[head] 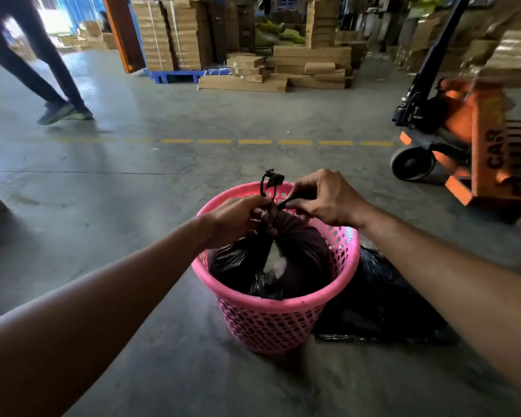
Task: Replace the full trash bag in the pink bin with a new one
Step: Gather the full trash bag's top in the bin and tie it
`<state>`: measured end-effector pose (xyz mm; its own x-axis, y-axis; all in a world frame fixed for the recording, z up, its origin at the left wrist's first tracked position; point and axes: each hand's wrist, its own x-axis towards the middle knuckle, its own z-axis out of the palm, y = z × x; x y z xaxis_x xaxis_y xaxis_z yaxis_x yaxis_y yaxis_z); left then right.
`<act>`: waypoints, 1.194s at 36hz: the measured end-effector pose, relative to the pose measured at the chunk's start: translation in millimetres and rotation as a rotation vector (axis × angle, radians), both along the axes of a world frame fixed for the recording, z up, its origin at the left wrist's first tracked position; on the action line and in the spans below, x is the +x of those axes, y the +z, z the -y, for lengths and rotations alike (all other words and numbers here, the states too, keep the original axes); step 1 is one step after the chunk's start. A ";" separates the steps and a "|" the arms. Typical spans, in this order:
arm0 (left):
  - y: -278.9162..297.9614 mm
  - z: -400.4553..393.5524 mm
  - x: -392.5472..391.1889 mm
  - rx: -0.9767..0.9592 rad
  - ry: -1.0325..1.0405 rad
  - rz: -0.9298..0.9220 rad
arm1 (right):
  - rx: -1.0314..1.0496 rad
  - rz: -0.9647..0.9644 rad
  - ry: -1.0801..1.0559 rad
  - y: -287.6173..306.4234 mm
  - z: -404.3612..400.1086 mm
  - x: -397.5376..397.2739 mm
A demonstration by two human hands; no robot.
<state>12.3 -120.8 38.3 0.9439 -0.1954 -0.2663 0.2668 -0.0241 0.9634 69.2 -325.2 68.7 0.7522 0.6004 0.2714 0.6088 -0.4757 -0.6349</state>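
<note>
A pink perforated plastic bin (271, 320) stands on the concrete floor in front of me. Inside it sits a full black trash bag (301, 260), gathered at the top into a twisted neck. My left hand (238, 218) grips that neck from the left. My right hand (325, 197) pinches a strip of the bag's top from the right, just above the bin's far rim. One loose black end (269, 180) sticks up between the hands. A second black bag (382, 305) lies flat on the floor, right of the bin and touching it.
An orange pallet jack (475, 139) stands close at the right. A person's legs (51, 82) step across the far left. Stacked cardboard boxes (271, 67) and a blue pallet line the back. A dashed yellow line (253, 142) crosses the floor.
</note>
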 end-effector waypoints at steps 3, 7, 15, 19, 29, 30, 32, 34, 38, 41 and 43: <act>3.9 -12.3 3.0 -0.045 -0.026 -0.100 | -0.006 -0.050 -0.017 1.3 7.7 3.7; 0.7 -16.6 4.6 -0.101 0.042 -0.169 | -0.033 -0.182 0.056 -0.8 11.7 -0.1; 2.3 -7.5 1.6 -0.116 0.107 -0.181 | -0.056 -0.047 0.006 -50.5 -8.3 -27.7; 11.5 0.7 0.8 0.107 0.108 0.071 | -0.067 0.010 -0.016 -49.5 -9.4 -32.2; 14.0 -0.3 -13.8 1.146 -0.238 0.960 | -0.121 0.010 -0.075 -61.8 -12.9 -31.6; 12.6 -2.8 -13.5 1.169 -0.241 1.015 | -0.106 0.000 -0.079 -62.9 -11.0 -30.5; 13.5 -7.5 -14.2 1.139 -0.222 1.128 | -0.097 -0.023 -0.047 -64.2 -8.8 -29.8; 13.6 -8.1 -15.8 1.051 -0.199 1.163 | -0.110 -0.054 -0.022 -64.1 -8.1 -29.2; -2.0 -9.0 -18.0 0.918 -0.038 1.036 | -0.164 -0.116 -0.054 -54.9 -8.7 -26.0; -9.0 -8.7 -17.8 0.659 0.083 0.831 | 0.000 -0.147 -0.226 -47.5 -10.9 -20.8; -8.5 -3.2 -17.0 0.309 0.118 0.605 | 0.078 -0.013 -0.272 -43.8 -10.4 -16.7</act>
<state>-4.7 -117.5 29.8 0.9545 -0.0816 0.2869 -0.2976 -0.3253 0.8976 52.5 -314.8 24.9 0.8866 0.3534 0.2984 0.4570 -0.5698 -0.6830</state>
